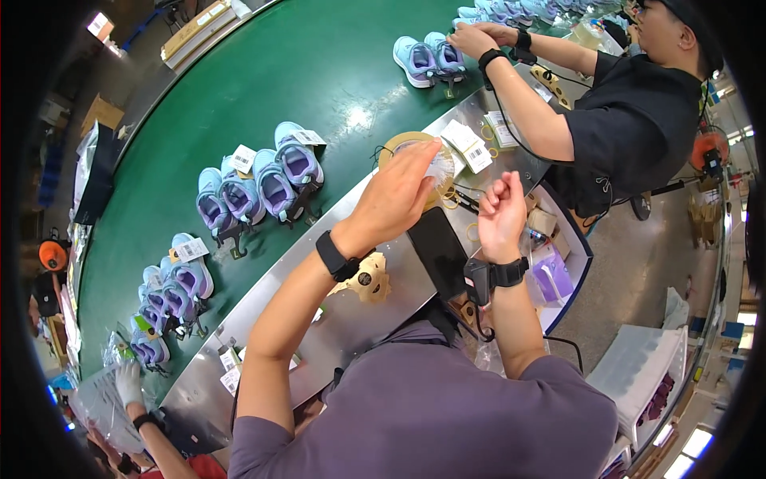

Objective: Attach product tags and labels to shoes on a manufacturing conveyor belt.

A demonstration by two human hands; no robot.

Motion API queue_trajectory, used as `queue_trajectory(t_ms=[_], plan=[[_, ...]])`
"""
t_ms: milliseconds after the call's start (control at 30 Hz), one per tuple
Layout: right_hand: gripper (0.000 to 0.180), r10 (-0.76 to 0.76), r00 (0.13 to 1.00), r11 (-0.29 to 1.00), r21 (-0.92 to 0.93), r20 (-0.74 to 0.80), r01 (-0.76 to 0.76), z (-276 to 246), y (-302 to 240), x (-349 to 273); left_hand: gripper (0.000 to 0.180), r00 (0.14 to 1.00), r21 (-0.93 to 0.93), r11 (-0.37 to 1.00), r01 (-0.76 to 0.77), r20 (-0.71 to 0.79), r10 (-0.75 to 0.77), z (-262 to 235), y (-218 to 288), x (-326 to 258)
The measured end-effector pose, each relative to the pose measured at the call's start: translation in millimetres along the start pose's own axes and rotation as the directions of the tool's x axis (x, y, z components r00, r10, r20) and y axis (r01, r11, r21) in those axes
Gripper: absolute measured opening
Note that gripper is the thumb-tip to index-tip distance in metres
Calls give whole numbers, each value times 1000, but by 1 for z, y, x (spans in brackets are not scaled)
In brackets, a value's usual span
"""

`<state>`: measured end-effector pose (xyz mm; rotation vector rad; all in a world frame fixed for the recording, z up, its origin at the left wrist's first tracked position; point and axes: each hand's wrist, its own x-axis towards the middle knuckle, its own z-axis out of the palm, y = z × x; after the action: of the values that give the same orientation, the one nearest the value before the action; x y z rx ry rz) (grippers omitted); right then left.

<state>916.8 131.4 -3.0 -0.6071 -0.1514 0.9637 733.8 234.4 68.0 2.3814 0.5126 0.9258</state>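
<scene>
My left hand [392,195] reaches over a round tan disc [385,156] holding clear plastic strands [440,169]. Its fingers are stretched out side by side, and I see nothing held in them. To the right, my right hand [503,223] is raised palm up with its fingers curled in; whatever they may hold is too small or hidden to make out. White barcode tags [467,147] lie just beyond the disc. Yellow rubber bands [448,196] are scattered between my hands. Left of my left hand, light-blue and lilac shoes [277,195] with white tags stand on the green belt.
The green conveyor belt [343,80] runs alongside the metal worktable [319,339]. A co-worker [638,120] at upper right handles a pair of shoes [428,61]. Another person's gloved hand [128,385] shows at lower left. A blue-edged bin [589,257] stands beside my right forearm.
</scene>
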Motion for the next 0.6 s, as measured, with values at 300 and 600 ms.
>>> queue_trajectory(t_ms=[300, 600], plan=[[28, 87, 994, 948, -312, 62, -63, 20, -4, 4, 53, 997, 247, 967, -58, 61, 44, 43, 14, -8], [15, -597, 727, 552, -484, 339, 679, 64, -43, -55, 50, 996, 212, 977, -36, 86, 18, 33, 7, -64]])
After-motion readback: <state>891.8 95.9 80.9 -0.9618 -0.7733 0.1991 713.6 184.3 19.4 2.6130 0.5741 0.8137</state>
